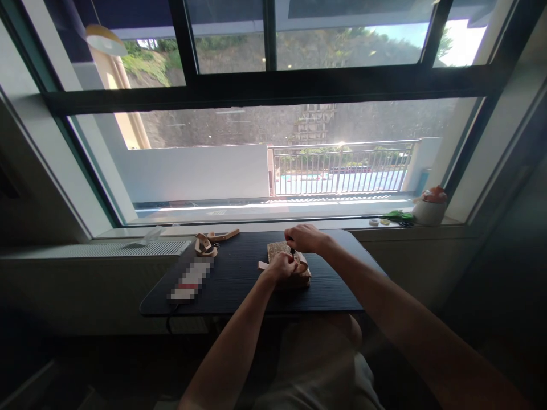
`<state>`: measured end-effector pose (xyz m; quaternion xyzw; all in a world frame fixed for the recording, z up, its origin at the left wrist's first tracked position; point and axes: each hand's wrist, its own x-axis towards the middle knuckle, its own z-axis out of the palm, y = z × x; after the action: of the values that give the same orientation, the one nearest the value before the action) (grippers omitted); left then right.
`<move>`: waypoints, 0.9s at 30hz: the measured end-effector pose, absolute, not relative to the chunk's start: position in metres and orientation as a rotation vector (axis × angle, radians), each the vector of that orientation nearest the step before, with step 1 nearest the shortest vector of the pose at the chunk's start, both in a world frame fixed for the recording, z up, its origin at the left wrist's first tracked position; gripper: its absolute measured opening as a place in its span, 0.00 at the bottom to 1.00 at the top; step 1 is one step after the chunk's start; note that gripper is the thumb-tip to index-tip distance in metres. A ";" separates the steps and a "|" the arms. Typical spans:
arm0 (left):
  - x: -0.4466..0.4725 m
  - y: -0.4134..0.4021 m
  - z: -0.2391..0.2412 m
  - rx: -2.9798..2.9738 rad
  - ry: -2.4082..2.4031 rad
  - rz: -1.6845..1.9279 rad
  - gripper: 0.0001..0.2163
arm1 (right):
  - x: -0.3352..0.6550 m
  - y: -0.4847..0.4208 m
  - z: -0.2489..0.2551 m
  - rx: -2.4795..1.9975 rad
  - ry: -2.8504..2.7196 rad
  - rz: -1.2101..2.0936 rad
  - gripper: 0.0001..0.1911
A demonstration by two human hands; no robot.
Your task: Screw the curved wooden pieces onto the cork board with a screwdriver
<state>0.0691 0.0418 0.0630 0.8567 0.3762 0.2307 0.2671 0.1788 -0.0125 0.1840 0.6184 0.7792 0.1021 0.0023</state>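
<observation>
A small box-shaped bag (278, 249) with a woven straw-like surface lies on the dark table, a pale tan strap (303, 265) across its front. My left hand (282, 266) is closed at the front of the bag, its fingers pinching the strap; part of the strap sticks out to the left. Above it, my right hand (304, 238) is wrapped round the top of a thin, dark hand tool (293, 251). The tool stands upright, its lower end down at my left fingertips. Whether it is an awl or a screwdriver I cannot tell.
On the table (239, 285), a coiled tan strap (205, 246) lies at the back left, with a blurred-out pale object (191, 280) in front of it. A white pot (429, 210) and green leaves (398, 216) stand on the sill. A radiator (141, 250) is left of the table.
</observation>
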 end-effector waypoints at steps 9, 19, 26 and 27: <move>0.070 0.041 0.065 2.297 1.017 0.571 0.11 | 0.177 -0.012 0.182 2.019 2.340 0.344 0.19; 0.070 0.043 0.064 2.294 1.000 0.566 0.11 | 0.175 -0.016 0.189 1.970 2.384 0.321 0.14; 0.070 0.039 0.068 2.269 1.016 0.548 0.09 | 0.174 -0.011 0.186 2.041 2.321 0.341 0.18; 0.070 0.038 0.069 2.266 1.013 0.549 0.09 | 0.175 -0.011 0.189 2.042 2.310 0.331 0.18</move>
<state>0.0703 0.0380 0.0692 0.8517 0.3806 0.2062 0.2954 0.1748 -0.0109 0.1885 0.6585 0.7447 0.1068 0.0202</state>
